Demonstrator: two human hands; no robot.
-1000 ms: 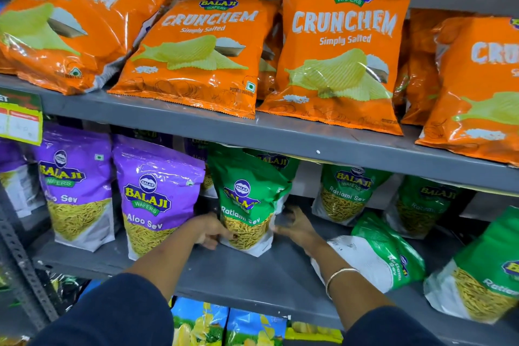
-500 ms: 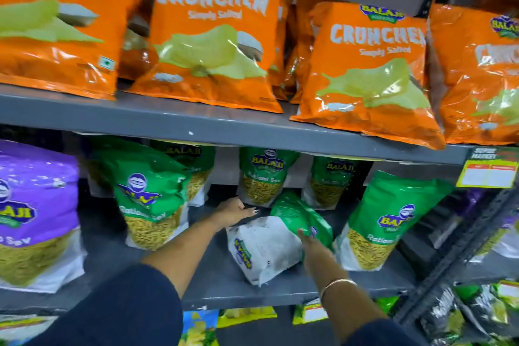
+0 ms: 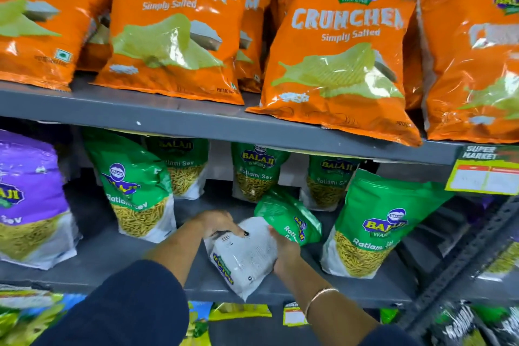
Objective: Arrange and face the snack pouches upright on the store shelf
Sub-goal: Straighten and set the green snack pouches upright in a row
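A green and white Ratlami Sev pouch lies tilted on its back on the grey middle shelf, its white rear side facing me. My left hand grips its upper left edge and my right hand holds its right side. Upright green Ratlami Sev pouches stand around it: one at the left front, one at the right front, others behind at the shelf's back. A purple Aloo Sev pouch stands at the far left.
Orange Crunchem chip bags fill the shelf above and overhang its edge. A price tag hangs at the right under that shelf. A slotted metal upright runs down the right side. More packets lie on the shelf below.
My view swung right from the left green pouch. Both hands moved onto the fallen pouch, and now they grip it and tilt it toward me.
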